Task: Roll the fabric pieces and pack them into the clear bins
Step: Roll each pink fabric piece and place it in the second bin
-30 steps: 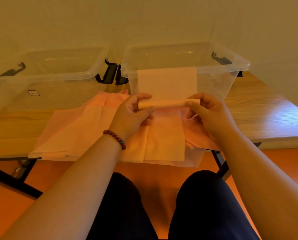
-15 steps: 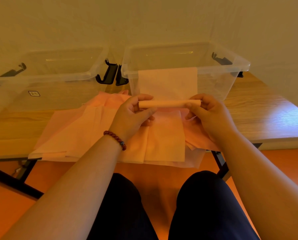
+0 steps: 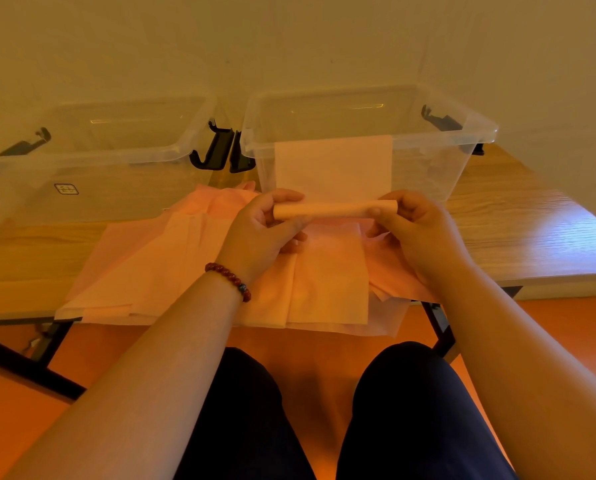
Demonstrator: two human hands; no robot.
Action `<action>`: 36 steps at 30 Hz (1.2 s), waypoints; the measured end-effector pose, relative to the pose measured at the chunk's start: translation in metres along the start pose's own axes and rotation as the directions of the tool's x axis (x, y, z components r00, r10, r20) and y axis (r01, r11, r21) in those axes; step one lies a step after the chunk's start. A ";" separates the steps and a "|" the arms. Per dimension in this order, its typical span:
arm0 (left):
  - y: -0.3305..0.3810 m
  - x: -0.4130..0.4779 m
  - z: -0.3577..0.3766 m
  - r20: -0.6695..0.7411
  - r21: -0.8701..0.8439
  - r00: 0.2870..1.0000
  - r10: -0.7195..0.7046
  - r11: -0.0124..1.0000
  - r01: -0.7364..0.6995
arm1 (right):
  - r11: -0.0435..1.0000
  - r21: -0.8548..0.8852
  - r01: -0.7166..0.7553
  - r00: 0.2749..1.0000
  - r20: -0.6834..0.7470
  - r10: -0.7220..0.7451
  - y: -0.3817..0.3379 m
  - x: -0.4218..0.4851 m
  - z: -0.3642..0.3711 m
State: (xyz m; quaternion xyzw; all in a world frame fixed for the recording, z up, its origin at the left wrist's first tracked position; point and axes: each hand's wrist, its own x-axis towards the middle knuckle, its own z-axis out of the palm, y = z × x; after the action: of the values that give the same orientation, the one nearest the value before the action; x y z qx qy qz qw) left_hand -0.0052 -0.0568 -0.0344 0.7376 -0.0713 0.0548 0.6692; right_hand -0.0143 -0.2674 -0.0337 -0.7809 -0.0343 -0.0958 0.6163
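So the left hand (image 3: 265, 233) and right hand (image 3: 422, 233) each have fingers and thumb curled round one end of the fabric roll (image 3: 334, 209), held just in front of the right bin (image 3: 480, 128). The unrolled tail (image 3: 334, 166) runs up that bin's front wall to the rim. I'd turn both ends evenly, tail taut, or it'll cone.

Wooden table (image 3: 518, 233); orange floor (image 3: 9, 420)

Warm, yellowish light is filling the scene. To the right of the right clear bin (image 3: 428, 168), the wooden table (image 3: 549, 237) is shining with glare. Far left of the bin, straight edges are bending slightly.
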 end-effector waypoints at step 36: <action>-0.003 0.001 0.000 -0.017 0.080 1.000 0.008 0.997 -0.006 | 0.999 -0.001 0.038 0.994 0.104 -0.038 0.002 0.003 0.000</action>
State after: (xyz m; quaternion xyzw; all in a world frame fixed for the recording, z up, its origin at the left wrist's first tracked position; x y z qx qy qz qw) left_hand -0.0035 -0.0564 -0.0374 0.7631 -0.0657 0.0665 0.6394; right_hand -0.0115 -0.2684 -0.0352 -0.7850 -0.0811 -0.0669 0.6105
